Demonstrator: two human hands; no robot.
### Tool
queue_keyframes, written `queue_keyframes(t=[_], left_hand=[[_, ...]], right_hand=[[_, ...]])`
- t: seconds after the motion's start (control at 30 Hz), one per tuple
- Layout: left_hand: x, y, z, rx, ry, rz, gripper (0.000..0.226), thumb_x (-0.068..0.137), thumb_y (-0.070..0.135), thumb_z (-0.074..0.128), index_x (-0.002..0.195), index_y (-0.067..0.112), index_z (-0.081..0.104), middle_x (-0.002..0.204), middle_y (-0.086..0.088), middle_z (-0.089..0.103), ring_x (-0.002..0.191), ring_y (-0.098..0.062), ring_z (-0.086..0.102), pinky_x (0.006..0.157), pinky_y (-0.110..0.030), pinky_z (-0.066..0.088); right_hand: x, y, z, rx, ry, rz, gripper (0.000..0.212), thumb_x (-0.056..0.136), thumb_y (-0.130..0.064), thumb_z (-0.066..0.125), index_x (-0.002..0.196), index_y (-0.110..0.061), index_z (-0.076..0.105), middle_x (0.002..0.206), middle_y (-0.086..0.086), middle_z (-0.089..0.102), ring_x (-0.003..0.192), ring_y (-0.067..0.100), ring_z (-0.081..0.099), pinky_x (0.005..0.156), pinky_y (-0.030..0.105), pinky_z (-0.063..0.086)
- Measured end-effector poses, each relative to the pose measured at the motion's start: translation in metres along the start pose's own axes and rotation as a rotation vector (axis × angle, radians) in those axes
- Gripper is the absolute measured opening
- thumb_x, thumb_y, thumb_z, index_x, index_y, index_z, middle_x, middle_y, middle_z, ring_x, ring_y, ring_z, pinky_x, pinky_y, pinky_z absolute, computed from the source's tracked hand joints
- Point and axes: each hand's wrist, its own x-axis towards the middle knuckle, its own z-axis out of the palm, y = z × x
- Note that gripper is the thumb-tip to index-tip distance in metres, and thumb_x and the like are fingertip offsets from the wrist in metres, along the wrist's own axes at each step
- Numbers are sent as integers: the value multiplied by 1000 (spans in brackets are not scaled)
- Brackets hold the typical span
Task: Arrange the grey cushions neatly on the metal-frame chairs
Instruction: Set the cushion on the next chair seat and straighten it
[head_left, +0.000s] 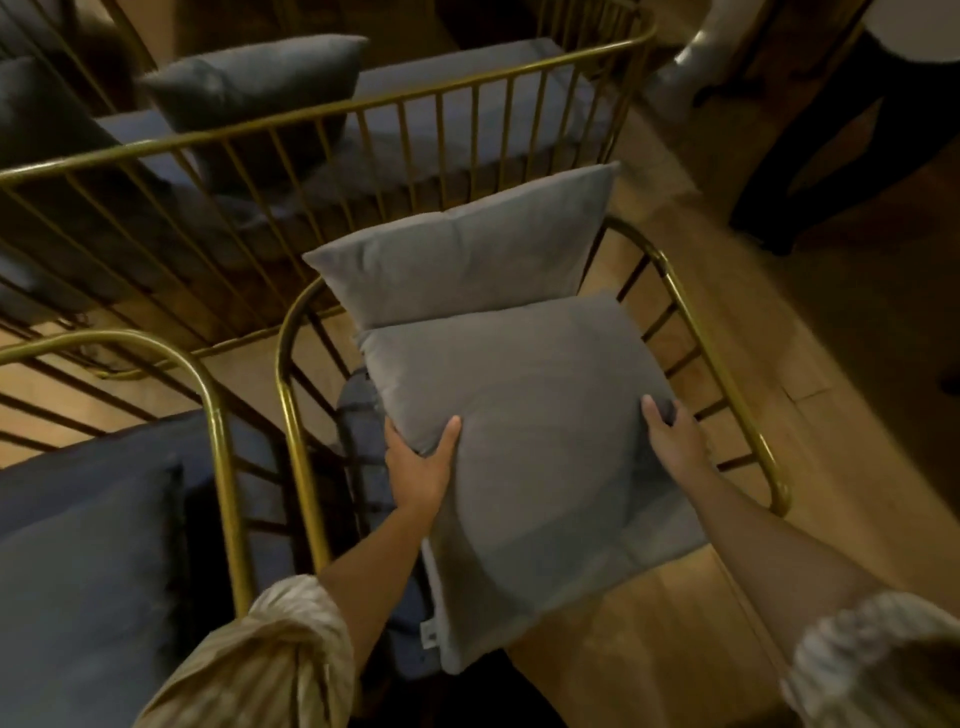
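A large grey cushion (524, 457) lies over the seat of a gold metal-frame chair (727, 384) in the middle of the view. My left hand (418, 467) grips its left edge, thumb on top. My right hand (672, 436) holds its right edge. A second grey cushion (462, 254) stands tilted against the chair's back, just beyond the first and touching it. The chair's dark seat pad (358, 426) shows at the left of the held cushion.
A gold-frame bench (322, 111) with a dark cushion (260, 83) stands behind. Another gold-frame chair (208, 395) with a blue seat and cushion (83, 582) is at the left. A person's dark trouser legs (815, 135) stand at the top right on the wooden floor.
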Motion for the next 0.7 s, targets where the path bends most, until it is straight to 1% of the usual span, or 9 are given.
queue_keyframes(t=[0.07,0.1,0.23,0.3,0.37,0.43,0.57,0.63,0.7], left_hand=[[4,-1,-5,-6,-8,-42,96,74,58,75,151,27,29,148,-5,48,131,-31,50,108,-46,44],[6,-2,-7,-6,-20,-60,96,74,57,76,152,27,28,149,-5,47,132,-31,49,109,-48,43],[13,-3,-21,-36,-29,-106,95,71,57,78,148,23,34,145,-7,50,129,-31,51,108,-52,44],[9,1,-30,-75,-6,-134,90,74,61,73,147,22,38,142,-7,53,127,-31,53,108,-51,43],[3,6,-42,-102,54,-130,83,81,64,63,147,21,38,142,-8,53,128,-32,52,109,-49,40],[1,11,-61,-96,108,-88,76,87,61,57,146,17,40,142,-9,52,129,-32,51,107,-46,39],[5,24,-116,-110,124,-8,82,80,71,56,142,17,47,137,-9,58,126,-30,54,106,-47,42],[7,36,-147,-104,189,35,73,86,64,55,139,14,51,136,-9,59,124,-28,56,103,-43,43],[12,50,-184,-110,227,73,66,89,60,55,132,9,57,126,-7,63,117,-26,59,97,-38,46]], right_hand=[[13,0,-6,65,-74,49,116,61,-96,46,150,-21,37,152,8,45,136,37,45,112,57,36],[16,0,-9,81,-102,69,122,53,-98,49,149,-23,39,150,6,47,134,36,47,110,57,38],[14,-10,-24,139,-166,120,129,46,-95,61,147,-17,44,148,6,50,132,34,50,109,49,42],[14,-9,-32,222,-233,153,132,43,-95,64,147,-15,45,145,4,54,130,32,53,110,47,41],[8,-6,-40,288,-297,152,125,49,-93,64,146,-15,47,141,-2,55,130,29,52,112,44,39],[-1,0,-40,363,-348,142,122,50,-93,64,145,-18,49,144,-2,56,132,25,52,114,45,37],[-50,-26,-19,489,-472,61,116,49,-85,73,146,-27,47,140,-2,60,127,21,57,111,45,43],[-79,-53,-5,556,-516,41,112,44,-79,79,140,-26,52,127,0,65,123,22,57,111,46,42],[-102,-85,10,608,-543,8,93,47,-73,81,126,-30,57,111,-3,67,118,22,57,111,45,41]])
